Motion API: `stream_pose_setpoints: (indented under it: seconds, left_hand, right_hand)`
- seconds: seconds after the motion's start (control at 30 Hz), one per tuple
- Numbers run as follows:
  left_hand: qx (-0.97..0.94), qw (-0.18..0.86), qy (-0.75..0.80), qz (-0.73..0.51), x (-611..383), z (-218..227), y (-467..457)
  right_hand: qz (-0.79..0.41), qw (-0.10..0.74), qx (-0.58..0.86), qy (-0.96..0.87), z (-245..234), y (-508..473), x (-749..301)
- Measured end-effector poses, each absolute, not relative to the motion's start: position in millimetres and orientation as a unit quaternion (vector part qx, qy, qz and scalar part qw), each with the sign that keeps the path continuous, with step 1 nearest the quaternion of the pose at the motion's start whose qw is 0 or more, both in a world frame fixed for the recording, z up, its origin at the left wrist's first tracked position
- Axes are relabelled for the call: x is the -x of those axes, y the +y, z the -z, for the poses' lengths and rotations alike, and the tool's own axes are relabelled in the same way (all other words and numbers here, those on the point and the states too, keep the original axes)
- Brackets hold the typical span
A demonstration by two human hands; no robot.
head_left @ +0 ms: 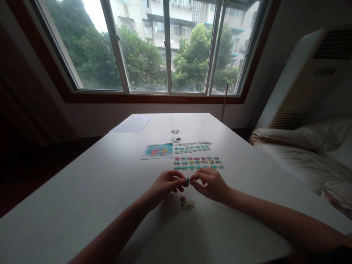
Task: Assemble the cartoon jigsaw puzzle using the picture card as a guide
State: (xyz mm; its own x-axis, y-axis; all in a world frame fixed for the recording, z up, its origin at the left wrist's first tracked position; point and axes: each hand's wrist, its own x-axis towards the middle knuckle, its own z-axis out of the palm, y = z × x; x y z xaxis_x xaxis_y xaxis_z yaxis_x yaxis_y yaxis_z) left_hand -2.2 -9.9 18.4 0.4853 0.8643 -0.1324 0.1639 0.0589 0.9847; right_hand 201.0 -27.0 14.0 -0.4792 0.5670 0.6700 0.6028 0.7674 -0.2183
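Over the white table (123, 183), my left hand (168, 182) and my right hand (210, 183) almost meet. Between their fingertips is a small dark jigsaw piece (187, 181). My left thumb and fingers pinch it from the left, while the right thumb and index finger close on its right side. Just below the hands lies a small heap of loose jigsaw pieces (187, 204), mostly pale with a pink one. Beyond the hands, rows of jigsaw pieces (196, 161) are laid out, teal, pink and yellow. Left of these rows lies a colourful cartoon picture sheet (159, 150).
Two small round items (176, 139) lie behind the picture sheet. A pale paper sheet (130, 124) rests at the table's far left corner. A cream sofa (291, 154) stands on the right, near a tall air conditioner (299, 77). A window (167, 47) fills the far wall.
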Motion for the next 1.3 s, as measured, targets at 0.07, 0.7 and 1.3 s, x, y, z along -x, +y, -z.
stream_pose_setpoints:
  seconds: [0.07,0.7,1.3]
  left_hand:
    - [-0.638,0.584,0.414,-0.284,2,-18,-9]
    - [-0.890,0.246,0.340,-0.177,20,-22,-6]
    - [-0.913,0.284,0.277,-0.097,22,-32,-14]
  right_hand:
    - [0.025,0.382,0.334,-0.861,-15,-27,-202]
    - [0.083,0.469,0.396,-0.785,-38,7,-254]
    - [0.032,0.216,0.520,-0.826,-54,36,-311]
